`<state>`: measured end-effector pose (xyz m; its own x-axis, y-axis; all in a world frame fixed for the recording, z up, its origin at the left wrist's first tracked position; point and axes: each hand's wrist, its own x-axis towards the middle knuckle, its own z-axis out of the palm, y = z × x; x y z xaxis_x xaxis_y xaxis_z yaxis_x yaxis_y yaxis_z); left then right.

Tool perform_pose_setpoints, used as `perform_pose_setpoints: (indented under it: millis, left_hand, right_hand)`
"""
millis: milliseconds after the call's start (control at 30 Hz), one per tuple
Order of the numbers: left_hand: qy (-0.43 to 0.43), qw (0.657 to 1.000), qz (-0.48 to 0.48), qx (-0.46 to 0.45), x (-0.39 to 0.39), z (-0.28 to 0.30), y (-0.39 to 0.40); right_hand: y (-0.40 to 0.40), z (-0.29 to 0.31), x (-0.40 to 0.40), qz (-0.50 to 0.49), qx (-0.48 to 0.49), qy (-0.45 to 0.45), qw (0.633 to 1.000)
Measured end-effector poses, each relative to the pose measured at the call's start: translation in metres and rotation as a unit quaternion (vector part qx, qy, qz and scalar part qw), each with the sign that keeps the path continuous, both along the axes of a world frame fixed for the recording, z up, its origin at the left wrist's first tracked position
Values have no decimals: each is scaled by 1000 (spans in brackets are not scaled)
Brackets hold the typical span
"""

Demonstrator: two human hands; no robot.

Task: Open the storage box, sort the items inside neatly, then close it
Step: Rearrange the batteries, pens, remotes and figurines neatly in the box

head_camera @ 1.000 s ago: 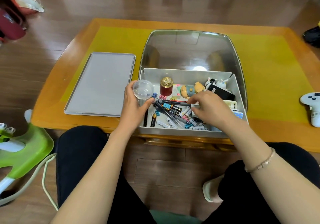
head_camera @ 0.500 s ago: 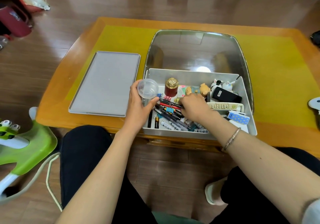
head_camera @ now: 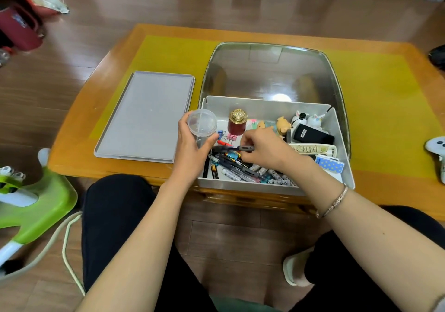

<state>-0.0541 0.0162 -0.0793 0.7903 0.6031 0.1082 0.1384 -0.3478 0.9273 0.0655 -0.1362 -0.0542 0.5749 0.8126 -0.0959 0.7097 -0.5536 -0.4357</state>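
The white storage box (head_camera: 269, 108) stands open at the table's near edge, its grey lid (head_camera: 147, 116) lying flat to its left. My left hand (head_camera: 192, 147) holds a clear plastic cup (head_camera: 202, 126) upright at the box's left end. My right hand (head_camera: 267, 149) pinches a dark pen (head_camera: 237, 148) just above a heap of pens and batteries (head_camera: 240, 169). Also in the box are a red jar with a gold cap (head_camera: 237, 122), small figurines (head_camera: 298, 120), a black device (head_camera: 313, 134), a white remote (head_camera: 313, 148) and a blue dotted case (head_camera: 330, 164).
A glass panel (head_camera: 272, 70) is set in the wooden table (head_camera: 397, 186) behind the box. A white game controller (head_camera: 437, 146) lies at the table's right edge. A green stool (head_camera: 36, 205) stands on the floor at left. My knees are under the table's front.
My right hand has shifted left across the box and lifted a dark pen from the heap. My left hand still holds the clear cup in the same spot.
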Motion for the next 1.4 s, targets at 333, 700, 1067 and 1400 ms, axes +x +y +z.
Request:
perform_pose_setpoints:
  millis: [333,700,1067,1400]
  left_hand:
    - [4,1000,2,-14,1,1,-1]
    - [-8,1000,29,8,0,0,-1]
    - [-19,997,54,43,-5,6,-5]
    - [82,954,36,287,1,24,-28]
  right_hand:
    - [5,-11,-20,18,-151,-22,988]
    - [4,-11,-24,26,-212,-53,975]
    - [-31,13,-9,31,-161,-58,985]
    - [-12,47,-20,-77,93,15,993]
